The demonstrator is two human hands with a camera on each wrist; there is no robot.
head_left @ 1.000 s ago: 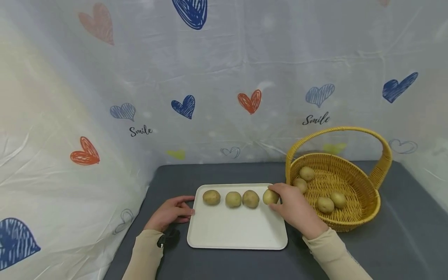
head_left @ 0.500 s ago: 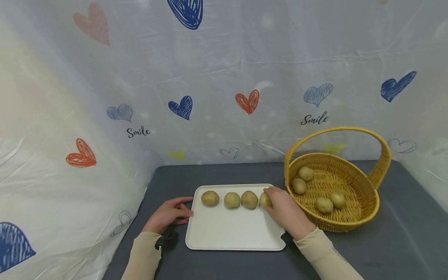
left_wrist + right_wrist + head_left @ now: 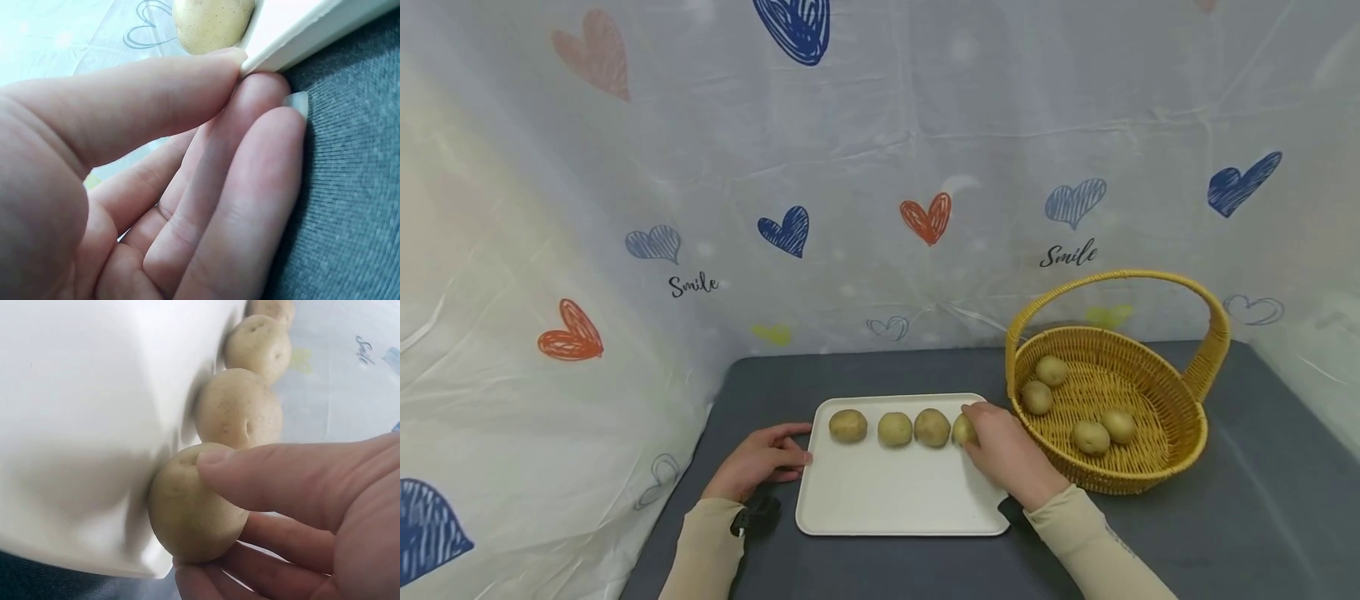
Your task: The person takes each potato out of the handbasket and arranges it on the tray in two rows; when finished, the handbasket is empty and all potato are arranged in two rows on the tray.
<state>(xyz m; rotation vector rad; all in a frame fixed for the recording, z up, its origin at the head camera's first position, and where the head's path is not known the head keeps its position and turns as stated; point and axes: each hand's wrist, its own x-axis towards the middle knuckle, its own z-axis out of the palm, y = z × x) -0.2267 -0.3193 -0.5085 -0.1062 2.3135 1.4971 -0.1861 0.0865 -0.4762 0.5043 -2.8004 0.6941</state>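
Observation:
A white rectangular tray (image 3: 901, 492) lies on the dark table with a row of potatoes along its far side. My right hand (image 3: 1011, 458) grips the rightmost potato (image 3: 197, 506) between thumb and fingers, at the tray's right end. Beside it, very near or touching, is another potato (image 3: 932, 427); a third potato (image 3: 895, 429) and the leftmost potato (image 3: 847, 426) continue the row. At the tray's left edge my left hand (image 3: 760, 462) pinches the rim, its thumb (image 3: 212, 75) on top and fingertips underneath in the left wrist view.
A yellow wicker basket (image 3: 1187, 454) with a tall handle stands right of the tray, close to my right forearm. Several potatoes lie in it, among them one potato (image 3: 1091, 437) near the front. Behind the dark table (image 3: 805, 375) hangs a heart-printed curtain (image 3: 850, 150).
My right hand has moved the rightmost potato left, closing the gap to its neighbour, and then stays there. The left hand keeps its place on the tray edge. The head view has shifted slightly.

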